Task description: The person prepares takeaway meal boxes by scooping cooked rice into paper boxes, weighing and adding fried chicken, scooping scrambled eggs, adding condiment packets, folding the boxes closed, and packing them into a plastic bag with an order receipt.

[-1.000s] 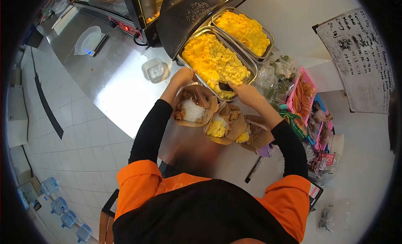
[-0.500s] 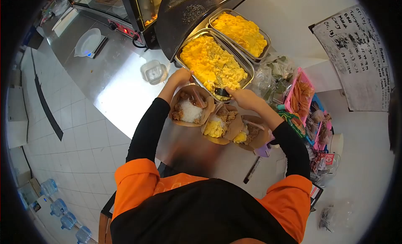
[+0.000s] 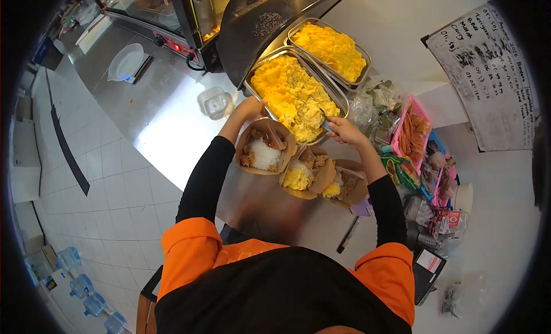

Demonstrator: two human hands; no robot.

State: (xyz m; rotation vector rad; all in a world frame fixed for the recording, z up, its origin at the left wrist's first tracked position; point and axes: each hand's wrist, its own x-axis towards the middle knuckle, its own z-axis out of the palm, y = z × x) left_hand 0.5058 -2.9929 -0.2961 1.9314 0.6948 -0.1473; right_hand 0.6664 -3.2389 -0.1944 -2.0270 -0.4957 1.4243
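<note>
The near rectangular silver metal tray with a mesh wall (image 3: pixel 333 88) stands on the steel worktop (image 3: pixel 166 124) and carries soft yellow scrambled food (image 3: pixel 287 84); the two hands are apart from each other, one at each side of this tray's near end. The left hand (image 3: pixel 249 108) is at the left rim of the tray, with its fingers bent towards the metal; I cannot tell if they grip the rim or only rest against it. The right hand (image 3: pixel 346 132) is at the right near corner of the tray, closed around the greyish handle of a small spoon-like utensil (image 3: pixel 326 125); the dark head of this utensil touches the yellow food.

On the near side of the tray are three open brown paper boxes; the left box (image 3: pixel 289 148) shows white rice and brown pieces; the middle box (image 3: pixel 326 177) and the right box (image 3: pixel 356 191) show also yellow food; a square clear plastic container (image 3: pixel 213 103) is left of the tray, near the left hand.
</note>
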